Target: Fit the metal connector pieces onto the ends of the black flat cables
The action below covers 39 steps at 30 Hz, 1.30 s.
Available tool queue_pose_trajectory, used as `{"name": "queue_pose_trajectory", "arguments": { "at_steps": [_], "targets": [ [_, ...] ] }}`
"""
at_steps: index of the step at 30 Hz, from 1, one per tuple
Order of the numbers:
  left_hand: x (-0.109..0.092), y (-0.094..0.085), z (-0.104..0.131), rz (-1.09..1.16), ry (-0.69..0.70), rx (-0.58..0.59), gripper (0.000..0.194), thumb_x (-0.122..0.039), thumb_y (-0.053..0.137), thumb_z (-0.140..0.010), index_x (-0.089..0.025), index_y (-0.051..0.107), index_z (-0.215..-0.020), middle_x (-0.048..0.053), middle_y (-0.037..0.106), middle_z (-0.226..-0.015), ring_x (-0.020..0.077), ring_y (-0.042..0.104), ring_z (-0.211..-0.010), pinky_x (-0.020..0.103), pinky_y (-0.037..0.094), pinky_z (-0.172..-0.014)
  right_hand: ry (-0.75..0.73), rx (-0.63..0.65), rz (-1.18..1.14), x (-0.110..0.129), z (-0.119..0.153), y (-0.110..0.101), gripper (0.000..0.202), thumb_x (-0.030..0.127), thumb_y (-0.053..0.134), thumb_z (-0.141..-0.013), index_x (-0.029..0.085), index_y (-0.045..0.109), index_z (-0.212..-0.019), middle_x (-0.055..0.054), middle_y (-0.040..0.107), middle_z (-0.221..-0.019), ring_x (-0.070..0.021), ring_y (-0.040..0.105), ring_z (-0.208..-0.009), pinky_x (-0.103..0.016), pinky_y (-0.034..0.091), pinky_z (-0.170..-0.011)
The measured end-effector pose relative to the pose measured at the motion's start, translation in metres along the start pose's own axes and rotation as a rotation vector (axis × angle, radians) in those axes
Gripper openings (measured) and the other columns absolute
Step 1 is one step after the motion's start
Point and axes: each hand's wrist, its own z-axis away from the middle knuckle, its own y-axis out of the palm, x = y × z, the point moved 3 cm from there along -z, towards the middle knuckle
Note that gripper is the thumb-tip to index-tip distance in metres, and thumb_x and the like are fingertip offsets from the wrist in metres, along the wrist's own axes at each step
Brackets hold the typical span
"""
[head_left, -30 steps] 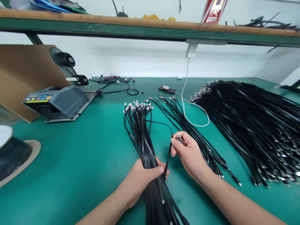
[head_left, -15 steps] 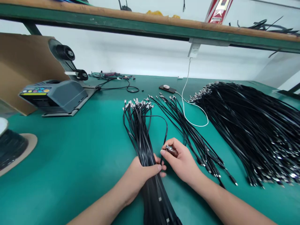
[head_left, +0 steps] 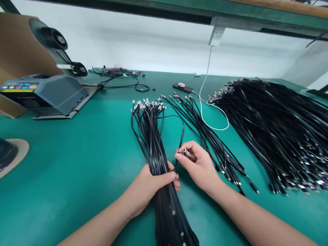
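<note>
A thick bundle of flat black cables (head_left: 156,155) with silvery plugs at its far end runs toward me along the middle of the bench. My left hand (head_left: 156,181) is wrapped round this bundle, thumb across the top. Just right of it, the thumb and index finger of my right hand (head_left: 196,165) pinch a single black cable (head_left: 182,131) that loops out from the bundle. Small shiny metal pieces (head_left: 188,153) show within the curled right fingers; I cannot make out what they belong to. The bundle's near end leaves the bottom of the view.
Right of my hands lies a smaller group of black cables (head_left: 207,136), then a large pile of them (head_left: 279,130). A white cord (head_left: 201,106) runs to a dark flat device (head_left: 182,87). A grey machine (head_left: 56,94) and a spool (head_left: 12,153) stand left. Overhead is a shelf (head_left: 179,10).
My view has tipped downward, so the shelf and bench sit higher in the picture. Both hands keep their grips, with little visible movement against the bundle.
</note>
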Motion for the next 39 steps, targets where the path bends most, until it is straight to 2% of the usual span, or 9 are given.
{"name": "queue_pose_trajectory", "arguments": {
  "at_steps": [4,7,12,18,27,35,39],
  "targets": [
    [0.001,-0.002,0.000,0.037,-0.010,0.030,0.030,-0.026,0.084,-0.074,-0.017,0.062,-0.092,0.003,0.073,-0.079,0.0180,0.070,-0.071,0.032,0.057,-0.070,-0.030,0.048,0.011,-0.001,0.001,0.003,0.011,0.030,0.065,-0.089,0.022,0.056,-0.091,0.000,0.061,-0.087,-0.0133,0.059,-0.073,-0.025,0.048,-0.065],
    [-0.001,-0.003,0.001,0.085,-0.009,0.057,0.027,-0.024,0.083,-0.075,-0.017,0.065,-0.092,0.003,0.073,-0.082,0.0178,0.070,-0.073,0.030,0.057,-0.070,-0.114,0.058,0.050,-0.003,0.007,-0.001,0.007,0.028,0.057,-0.094,0.023,0.056,-0.098,-0.002,0.057,-0.096,-0.0143,0.058,-0.079,-0.028,0.049,-0.069],
    [-0.003,-0.004,0.002,0.158,-0.036,0.086,0.022,-0.022,0.084,-0.074,-0.017,0.068,-0.088,0.004,0.074,-0.085,0.0183,0.071,-0.075,0.028,0.056,-0.070,-0.316,0.120,0.234,0.002,0.024,-0.012,0.024,0.021,0.037,-0.102,0.022,0.057,-0.114,-0.005,0.054,-0.097,-0.0184,0.058,-0.086,-0.035,0.050,-0.075],
    [-0.003,-0.005,0.001,0.203,-0.030,0.125,0.018,-0.018,0.084,-0.075,-0.016,0.069,-0.086,0.003,0.073,-0.081,0.0172,0.071,-0.076,0.026,0.057,-0.072,-0.526,0.160,0.472,0.017,0.030,-0.014,0.035,0.005,0.047,-0.092,0.018,0.056,-0.123,-0.008,0.056,-0.102,-0.0210,0.057,-0.097,-0.035,0.052,-0.079],
    [0.000,-0.007,0.000,0.203,-0.018,0.119,0.017,-0.020,0.082,-0.077,-0.016,0.068,-0.087,0.004,0.075,-0.080,0.0178,0.071,-0.075,0.027,0.058,-0.070,-0.575,0.111,0.524,0.018,0.032,-0.011,0.034,0.004,0.058,-0.088,0.022,0.056,-0.116,-0.007,0.062,-0.098,-0.0207,0.062,-0.089,-0.035,0.057,-0.071],
    [-0.006,-0.003,0.003,0.189,0.000,0.127,0.020,-0.023,0.083,-0.075,-0.015,0.067,-0.083,0.005,0.076,-0.072,0.0163,0.069,-0.071,0.024,0.054,-0.067,-0.687,0.173,0.646,0.016,0.034,-0.009,0.033,0.001,0.059,-0.088,0.016,0.058,-0.117,-0.010,0.063,-0.102,-0.0208,0.063,-0.095,-0.034,0.059,-0.081],
    [-0.006,-0.003,0.004,0.193,0.006,0.122,0.021,-0.023,0.084,-0.074,-0.016,0.066,-0.084,0.005,0.076,-0.072,0.0170,0.069,-0.071,0.025,0.053,-0.067,-0.696,0.191,0.664,0.015,0.034,-0.010,0.034,0.000,0.059,-0.089,0.016,0.058,-0.119,-0.011,0.063,-0.103,-0.0212,0.063,-0.096,-0.035,0.059,-0.082]
  ]
}}
